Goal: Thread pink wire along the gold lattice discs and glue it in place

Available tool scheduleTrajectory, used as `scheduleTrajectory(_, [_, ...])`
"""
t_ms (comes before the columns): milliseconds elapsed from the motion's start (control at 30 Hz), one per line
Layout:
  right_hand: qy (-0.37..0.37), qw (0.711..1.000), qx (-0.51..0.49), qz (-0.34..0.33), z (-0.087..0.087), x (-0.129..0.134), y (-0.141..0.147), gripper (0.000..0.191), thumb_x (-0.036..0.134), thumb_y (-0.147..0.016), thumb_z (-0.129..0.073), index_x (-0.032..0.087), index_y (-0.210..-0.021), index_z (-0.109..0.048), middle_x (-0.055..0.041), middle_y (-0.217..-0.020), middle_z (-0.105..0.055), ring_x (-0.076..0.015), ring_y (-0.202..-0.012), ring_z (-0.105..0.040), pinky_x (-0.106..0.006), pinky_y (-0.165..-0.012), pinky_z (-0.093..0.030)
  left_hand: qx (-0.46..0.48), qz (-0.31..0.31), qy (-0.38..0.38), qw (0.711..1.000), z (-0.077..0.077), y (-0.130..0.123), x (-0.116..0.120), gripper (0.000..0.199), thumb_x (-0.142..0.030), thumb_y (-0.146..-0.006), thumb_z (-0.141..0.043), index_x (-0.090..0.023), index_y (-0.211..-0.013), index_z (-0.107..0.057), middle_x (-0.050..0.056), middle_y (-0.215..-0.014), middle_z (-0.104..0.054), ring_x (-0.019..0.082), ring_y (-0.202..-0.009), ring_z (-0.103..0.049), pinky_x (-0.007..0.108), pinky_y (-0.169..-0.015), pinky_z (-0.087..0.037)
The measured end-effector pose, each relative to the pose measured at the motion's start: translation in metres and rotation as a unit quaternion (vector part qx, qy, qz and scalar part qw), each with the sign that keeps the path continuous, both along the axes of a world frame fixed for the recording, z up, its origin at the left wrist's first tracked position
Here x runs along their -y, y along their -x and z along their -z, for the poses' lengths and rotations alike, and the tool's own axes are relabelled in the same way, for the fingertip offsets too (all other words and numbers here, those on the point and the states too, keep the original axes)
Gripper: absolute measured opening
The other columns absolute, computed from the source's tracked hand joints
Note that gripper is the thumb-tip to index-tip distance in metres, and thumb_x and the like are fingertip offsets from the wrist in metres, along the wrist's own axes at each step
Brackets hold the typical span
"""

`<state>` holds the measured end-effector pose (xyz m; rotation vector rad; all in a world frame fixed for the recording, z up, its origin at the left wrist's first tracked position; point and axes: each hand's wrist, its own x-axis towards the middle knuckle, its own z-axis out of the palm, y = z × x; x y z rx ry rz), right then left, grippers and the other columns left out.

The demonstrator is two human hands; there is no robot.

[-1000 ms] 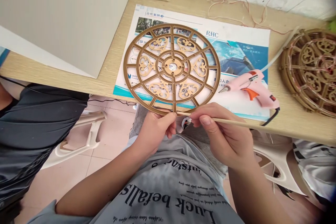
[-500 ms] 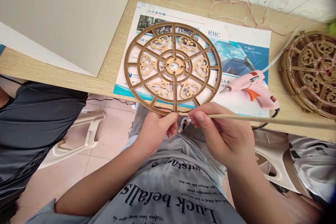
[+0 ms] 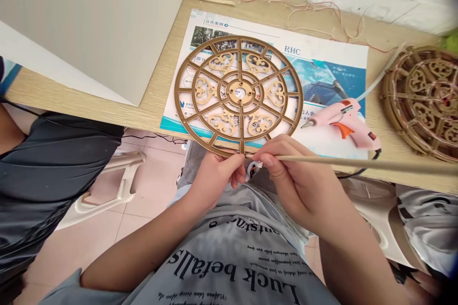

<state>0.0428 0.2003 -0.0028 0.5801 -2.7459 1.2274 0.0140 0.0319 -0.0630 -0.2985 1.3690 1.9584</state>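
Observation:
A round bronze-coloured openwork frame (image 3: 242,126), with spokes and scroll ornaments, lies over a printed sheet, its near rim reaching past the table edge. My left hand (image 3: 216,176) pinches that near rim between thumb and fingers, together with the end of a thin beige strip (image 3: 358,163). Just to the right, my right hand (image 3: 298,181) is closed on the strip. From there the strip runs off to the right edge of the view. The contact between strip end and rim is partly hidden by my fingers.
A pink glue gun (image 3: 345,121) lies right of the frame on the printed sheet (image 3: 332,50). Stacked bronze frames with wires (image 3: 422,100) stand at far right. Loose wire (image 3: 315,5) trails along the back. A large pale panel (image 3: 96,19) stands left; a person in dark clothing sits there.
The right hand's fingertips have moved slightly left along the strip, closer to the left hand. The left hand keeps its pinch; the whole view has shifted a little.

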Motion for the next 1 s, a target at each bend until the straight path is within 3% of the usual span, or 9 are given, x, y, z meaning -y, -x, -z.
scheduleTrajectory(167, [0.013,0.998,0.023,-0.059,-0.006,-0.006,-0.007,0.019,0.008,-0.111,-0.051,0.019,-0.118,-0.065,-0.0075,-0.105,-0.064,-0.0163,-0.097,-0.065,-0.029,-0.083,-0.055,-0.010,-0.010,0.027,1.000,0.000,-0.001,-0.004,0.027,-0.034,-0.074,-0.067,-0.017,-0.054,-0.060,0.001,-0.050,-0.056,0.009,-0.045,-0.047,0.021,-0.045,-0.036])
scheduleTrajectory(333, [-0.056,0.995,0.029,-0.076,-0.001,-0.020,-0.022,0.018,0.013,-0.109,-0.053,0.019,-0.120,-0.066,-0.0098,-0.117,-0.064,-0.0186,-0.102,-0.067,-0.030,-0.085,-0.058,-0.008,-0.014,0.036,0.999,0.001,-0.002,-0.005,0.030,-0.036,-0.075,-0.067,-0.017,-0.053,-0.059,0.002,-0.050,-0.056,0.010,-0.046,-0.046,0.021,-0.044,-0.037])
scheduleTrajectory(533, [-0.017,0.998,0.016,-0.066,-0.004,-0.028,-0.036,0.016,0.014,-0.107,-0.055,0.019,-0.111,-0.070,-0.0083,-0.106,-0.065,-0.0153,-0.091,-0.068,-0.024,-0.077,-0.058,0.005,-0.016,0.052,0.999,0.001,-0.001,-0.005,0.031,-0.040,-0.071,-0.069,-0.018,-0.052,-0.059,0.002,-0.050,-0.054,0.011,-0.046,-0.049,0.022,-0.044,-0.037])
scheduleTrajectory(633, [0.029,0.999,-0.015,0.000,-0.002,-0.032,-0.041,0.017,0.012,-0.105,-0.058,0.018,-0.112,-0.072,-0.0080,-0.103,-0.067,-0.0157,-0.092,-0.068,-0.025,-0.078,-0.058,0.010,-0.010,0.050,0.999,0.003,-0.002,-0.003,0.031,-0.040,-0.072,-0.070,-0.018,-0.053,-0.060,0.002,-0.051,-0.054,0.011,-0.046,-0.050,0.021,-0.045,-0.038])
scheduleTrajectory(767, [0.112,0.988,-0.033,0.102,0.014,-0.029,-0.042,0.025,0.008,-0.102,-0.064,0.021,-0.119,-0.076,-0.0070,-0.100,-0.074,-0.0183,-0.090,-0.071,-0.031,-0.077,-0.059,0.008,-0.002,0.030,1.000,0.004,-0.003,0.000,0.033,-0.042,-0.076,-0.071,-0.017,-0.055,-0.062,0.002,-0.053,-0.057,0.010,-0.046,-0.050,0.022,-0.047,-0.039])
scheduleTrajectory(900, [0.220,0.950,-0.037,0.217,0.021,-0.020,-0.036,0.021,0.012,-0.102,-0.070,0.024,-0.116,-0.081,-0.0046,-0.086,-0.076,-0.0183,-0.071,-0.070,-0.033,-0.062,-0.057,0.016,-0.006,0.017,1.000,0.005,-0.004,0.003,0.035,-0.047,-0.077,-0.068,-0.017,-0.061,-0.065,0.003,-0.057,-0.061,0.012,-0.048,-0.053,0.024,-0.049,-0.038])
scheduleTrajectory(1000, [0.232,0.930,-0.060,0.278,0.015,-0.034,-0.038,0.017,0.016,-0.101,-0.074,0.024,-0.112,-0.085,-0.0057,-0.083,-0.075,-0.0198,-0.067,-0.070,-0.035,-0.058,-0.056,0.008,0.008,0.010,1.000,0.008,-0.005,0.009,0.038,-0.051,-0.079,-0.061,-0.016,-0.067,-0.068,0.006,-0.060,-0.063,0.014,-0.050,-0.054,0.027,-0.051,-0.036])
